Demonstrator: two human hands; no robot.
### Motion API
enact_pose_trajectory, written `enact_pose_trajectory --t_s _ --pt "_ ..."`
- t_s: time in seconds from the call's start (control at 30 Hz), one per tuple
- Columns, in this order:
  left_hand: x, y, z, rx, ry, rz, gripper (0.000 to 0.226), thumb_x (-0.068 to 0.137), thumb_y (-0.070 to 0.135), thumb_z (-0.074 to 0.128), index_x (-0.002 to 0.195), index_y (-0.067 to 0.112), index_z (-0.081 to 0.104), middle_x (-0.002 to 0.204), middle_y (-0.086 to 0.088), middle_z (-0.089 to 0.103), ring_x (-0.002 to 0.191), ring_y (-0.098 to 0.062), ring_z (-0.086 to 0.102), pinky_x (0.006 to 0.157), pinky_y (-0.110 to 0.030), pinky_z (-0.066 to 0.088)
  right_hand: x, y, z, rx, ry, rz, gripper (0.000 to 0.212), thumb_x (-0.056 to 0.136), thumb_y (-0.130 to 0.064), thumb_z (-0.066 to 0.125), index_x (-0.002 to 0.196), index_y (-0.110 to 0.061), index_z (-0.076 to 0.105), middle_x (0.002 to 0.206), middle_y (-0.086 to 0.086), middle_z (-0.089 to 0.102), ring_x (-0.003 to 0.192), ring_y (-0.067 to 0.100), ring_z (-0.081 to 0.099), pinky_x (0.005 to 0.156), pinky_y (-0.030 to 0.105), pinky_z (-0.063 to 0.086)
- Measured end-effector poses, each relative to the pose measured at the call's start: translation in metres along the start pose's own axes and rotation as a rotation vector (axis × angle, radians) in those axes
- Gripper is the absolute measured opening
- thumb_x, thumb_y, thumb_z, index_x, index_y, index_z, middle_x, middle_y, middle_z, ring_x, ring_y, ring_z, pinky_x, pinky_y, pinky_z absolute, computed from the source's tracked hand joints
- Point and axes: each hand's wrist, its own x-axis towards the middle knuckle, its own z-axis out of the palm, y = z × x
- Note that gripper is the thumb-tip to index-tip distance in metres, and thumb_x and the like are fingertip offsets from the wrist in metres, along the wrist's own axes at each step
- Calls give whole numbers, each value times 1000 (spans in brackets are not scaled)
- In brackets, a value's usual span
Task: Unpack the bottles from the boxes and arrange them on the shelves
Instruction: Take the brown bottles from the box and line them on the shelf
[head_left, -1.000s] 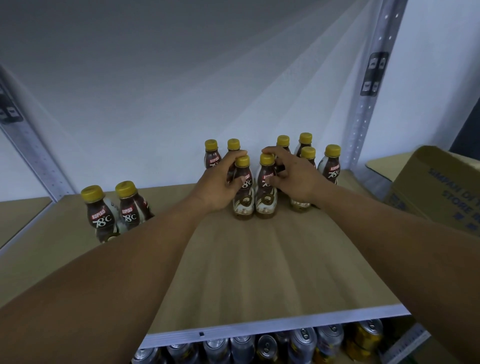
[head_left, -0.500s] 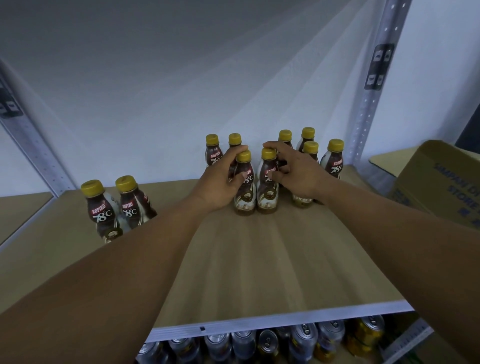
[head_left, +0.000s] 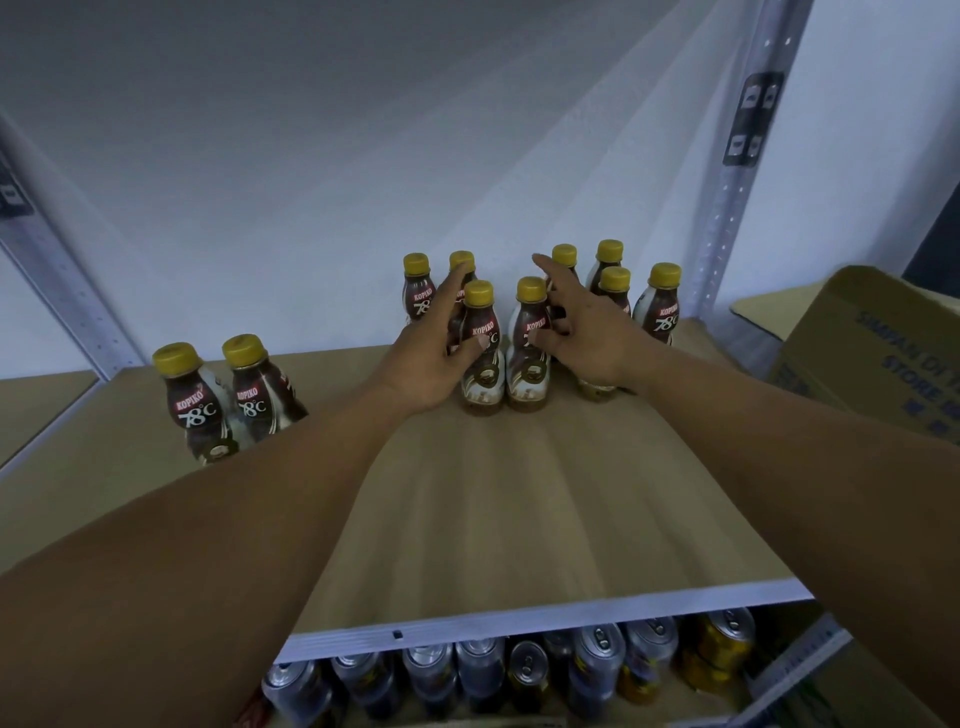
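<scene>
Several brown Kopiko 78°C bottles with yellow caps stand in a cluster at the back of the wooden shelf (head_left: 519, 519). Two of them are at the front, side by side: the left front bottle (head_left: 484, 382) and the right front bottle (head_left: 531, 376). My left hand (head_left: 434, 353) lies against the left one, fingers stretched upward and thumb touching its label. My right hand (head_left: 587, 327) is beside the right one with fingers spread and straight, its thumb near the label. Neither hand grips a bottle. Two more bottles (head_left: 197, 410) stand apart at the left.
A cardboard box (head_left: 872, 364) with an open flap sits to the right of the shelf. A grey perforated upright (head_left: 737, 182) rises at the back right corner. Several drink cans (head_left: 597, 660) fill the shelf below the front edge.
Both hands held the two front bottles a second ago. Their fingers have since straightened and spread, letting go. The bottles stay upright in place.
</scene>
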Motion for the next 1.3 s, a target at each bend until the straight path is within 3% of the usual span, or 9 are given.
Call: enact_pose_trajectory --t_s 0.13,0.27,0.37,0.53,0.73,0.9,1.03,1.17,1.3 --pt "-26 -9 9 -119 -1 -71 92 100 34 62 159 41 -9 160 3 38 130 -12 54 112 -42 43 -14 6 10 17 -1 37 93 98 -26 64 161 -34 -4 139 19 56 109 29 65 101 42 49" --pt "-62 -25 20 -72 35 -192 84 97 39 66 161 32 12 121 7 60 115 -14 59 104 -36 47 -43 7 28 84 55 101 95 96 -27 65 162 -31 -4 148 7 52 119 27 62 103 40 48" --pt "-94 -30 24 24 6 -241 63 95 37 67 151 22 41 105 1 71 106 -19 66 98 -30 49 -77 2 46 54 76 158 85 94 -29 66 161 -23 13 146 7 53 122 27 58 97 34 48" --pt "-149 -14 24 230 -32 -129 35 96 31 66 122 7 69 119 -13 69 109 -29 63 95 -32 47 -131 -20 75 -195 -111 208 48 93 -34 62 137 -15 58 129 16 64 118 35 59 98 40 49" --pt "-213 -10 23 296 -34 -94 30 96 26 63 111 1 71 117 -15 66 109 -34 59 98 -38 46 -191 -60 103 -230 -70 78 35 98 -30 57 113 -1 68 121 18 65 112 37 58 97 46 47" --pt "-281 2 29 408 36 2 46 94 32 60 128 1 64 134 -18 59 124 -38 54 108 -46 42 -248 -83 132 -285 16 23 48 96 -37 52 131 -5 57 139 16 53 132 40 44 107 51 38" --pt "-328 1 37 418 -2 2 49 98 28 61 140 5 54 145 -18 49 137 -37 41 111 -46 41 -287 -92 158 -215 -2 116 50 100 -37 56 140 -8 53 160 16 32 150 38 24 118 51 33" --pt "-365 -17 53 344 -54 -174 52 99 32 60 146 12 50 140 -13 53 130 -35 47 98 -50 49 -315 -93 185 -110 -128 242 53 101 -40 55 146 -14 50 152 12 45 139 31 42 107 46 46" --pt "-400 -44 72 244 -169 -352 56 98 34 61 149 18 45 139 -13 55 115 -36 58 91 -47 52 -338 -80 214 -36 -271 364 53 100 -45 55 147 -22 47 127 10 62 102 32 63 81 46 57"
